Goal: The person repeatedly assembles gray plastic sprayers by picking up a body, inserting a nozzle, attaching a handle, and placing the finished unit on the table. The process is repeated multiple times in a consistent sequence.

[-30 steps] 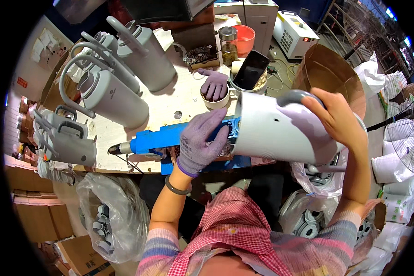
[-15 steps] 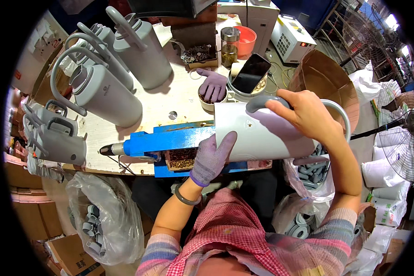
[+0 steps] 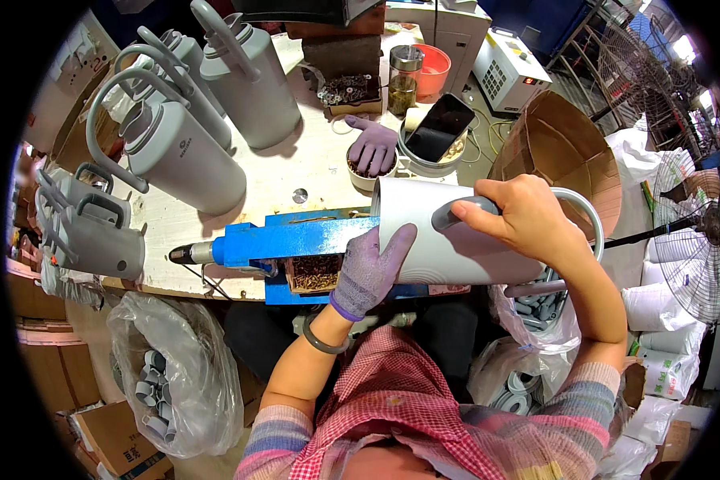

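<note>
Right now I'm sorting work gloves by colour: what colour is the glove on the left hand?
Purple, on the left hand pressed against the pale grey jug; head view.

jug's (image 3: 456, 240) far end behind right hand (image 3: 528, 220)

Bright, even overhead light, soft shadows, sharp centre, heavy fisheye bending and black vignette at edges.

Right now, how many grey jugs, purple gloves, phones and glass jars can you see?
Grey jugs: 6 (3 standing at the back, 2 at the table's left edge, plus the held jug in the right hand)
Purple gloves: 2 (one on the left hand)
Phones: 1
Glass jars: 1
Total: 10
</note>
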### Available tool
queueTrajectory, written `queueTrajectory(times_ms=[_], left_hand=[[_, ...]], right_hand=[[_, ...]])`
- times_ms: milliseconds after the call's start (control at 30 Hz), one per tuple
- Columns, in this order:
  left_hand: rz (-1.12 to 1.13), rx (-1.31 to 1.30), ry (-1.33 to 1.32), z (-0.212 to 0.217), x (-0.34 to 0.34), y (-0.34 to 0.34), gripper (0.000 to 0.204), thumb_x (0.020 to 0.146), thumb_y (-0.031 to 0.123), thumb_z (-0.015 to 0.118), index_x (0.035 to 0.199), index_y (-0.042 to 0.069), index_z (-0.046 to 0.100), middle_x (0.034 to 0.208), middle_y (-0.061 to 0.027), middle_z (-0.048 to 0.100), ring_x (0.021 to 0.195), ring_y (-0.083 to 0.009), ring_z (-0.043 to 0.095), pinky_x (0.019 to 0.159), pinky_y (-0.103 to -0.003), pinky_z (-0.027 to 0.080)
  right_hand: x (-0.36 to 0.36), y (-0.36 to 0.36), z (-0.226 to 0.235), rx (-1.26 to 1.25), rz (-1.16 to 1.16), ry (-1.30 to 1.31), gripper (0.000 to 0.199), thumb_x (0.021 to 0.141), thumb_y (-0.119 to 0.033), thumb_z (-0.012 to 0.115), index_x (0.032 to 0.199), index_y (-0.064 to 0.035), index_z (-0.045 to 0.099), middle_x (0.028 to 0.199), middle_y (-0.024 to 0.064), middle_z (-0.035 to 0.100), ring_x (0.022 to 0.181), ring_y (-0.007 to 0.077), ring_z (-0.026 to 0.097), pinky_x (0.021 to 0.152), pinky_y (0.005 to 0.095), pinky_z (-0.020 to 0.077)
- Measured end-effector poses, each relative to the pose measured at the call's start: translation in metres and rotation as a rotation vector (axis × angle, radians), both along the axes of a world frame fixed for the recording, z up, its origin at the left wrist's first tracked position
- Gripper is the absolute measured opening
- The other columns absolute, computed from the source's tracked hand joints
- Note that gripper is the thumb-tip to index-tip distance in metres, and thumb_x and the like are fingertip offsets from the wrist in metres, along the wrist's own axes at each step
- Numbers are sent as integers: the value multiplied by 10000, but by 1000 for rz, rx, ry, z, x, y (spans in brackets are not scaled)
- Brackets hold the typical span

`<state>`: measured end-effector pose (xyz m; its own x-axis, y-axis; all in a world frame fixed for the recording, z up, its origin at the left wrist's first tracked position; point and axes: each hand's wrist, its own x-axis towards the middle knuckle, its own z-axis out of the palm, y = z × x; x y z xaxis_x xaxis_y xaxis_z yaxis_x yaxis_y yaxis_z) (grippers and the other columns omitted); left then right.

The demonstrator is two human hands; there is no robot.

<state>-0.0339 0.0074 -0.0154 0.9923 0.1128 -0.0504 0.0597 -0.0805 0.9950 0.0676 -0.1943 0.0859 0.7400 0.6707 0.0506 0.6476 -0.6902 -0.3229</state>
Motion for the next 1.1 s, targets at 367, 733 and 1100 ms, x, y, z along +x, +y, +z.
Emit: queueTrajectory(times_ms=[367,733,1100], left_hand=[[-36,46,73,-2,-1,2,348,976,298,596,1044,-34,670,757,-91,664,684,-167,610,636,-306,486],[-127,344,-265,-40,-7,6,356,895,112,631,1244,48,620,934,-176,657,782,-310,653,687,-375,519],[-120,-163,-49,-7,-1,2,328,998,255,536,1120,-26,651,898,-131,718,795,-159,666,713,-303,523]], right_hand=[[2,-4,-12,90,-28,-20,506,857,-506,652,672,-38,608,542,183,548,529,391,567,511,452,447],[6,6,8,-66,29,142,541,893,-532,580,721,-20,611,562,209,554,554,412,573,553,459,458],[5,9,4,-131,27,93,601,898,-586,544,737,-9,596,576,232,549,584,432,569,569,482,449]])
